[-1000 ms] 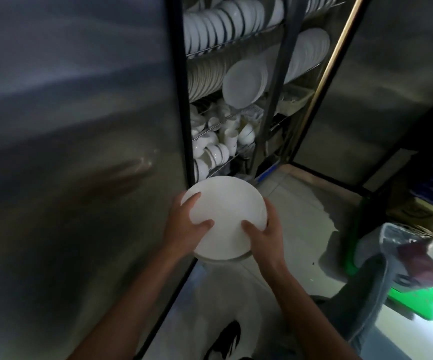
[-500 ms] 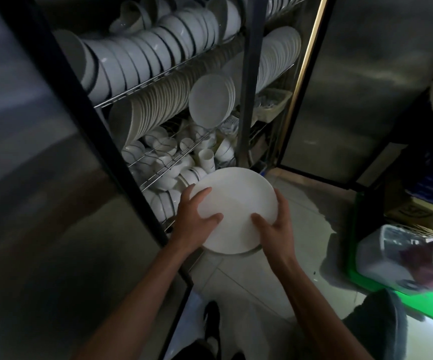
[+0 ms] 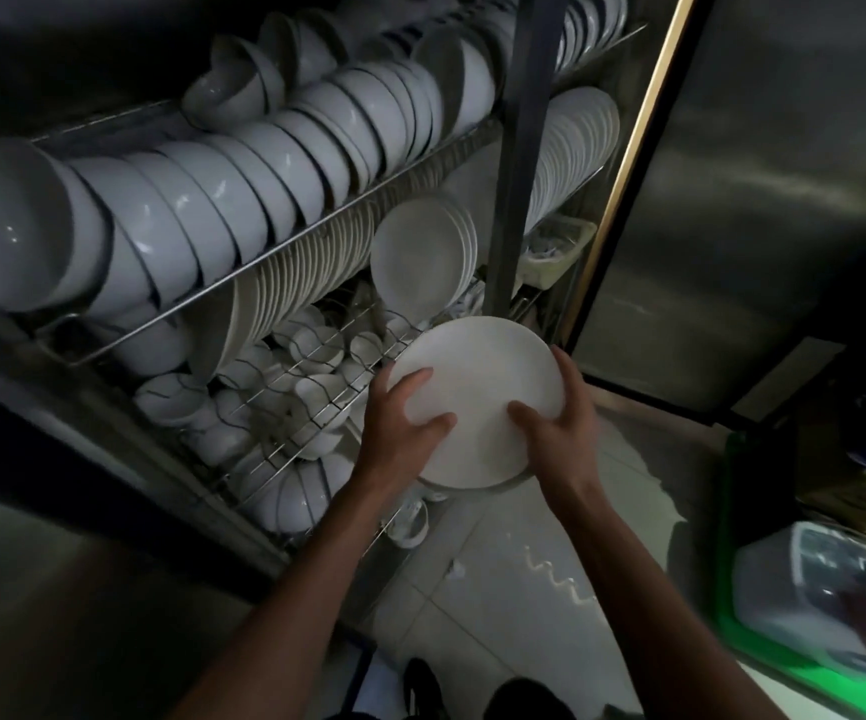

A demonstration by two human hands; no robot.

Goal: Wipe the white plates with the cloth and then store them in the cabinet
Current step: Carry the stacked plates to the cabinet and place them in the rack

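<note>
Both hands are on a small stack of white plates [image 3: 477, 387], held out in front of the open cabinet [image 3: 519, 148] at about the lower rack's height. Left hand [image 3: 400, 423] grips the left rim, thumb curled over the top face, fingers underneath. Right hand [image 3: 558, 423] does the same on the right edge w/ thumb on top. Looks like 2+ plates, can't tell exactly.

Cabinet is packed: top wire rack has rows of white bowls [image 3: 202, 200] on their sides, middle rack has standing plates [image 3: 420, 257] in a row, more behind the centre post. Lower wire rack [image 3: 285, 402] holds small cups and bowls, jumbled. A clear plastic bin [image 3: 810, 589] sits on something green at far right, contents too blurry.
</note>
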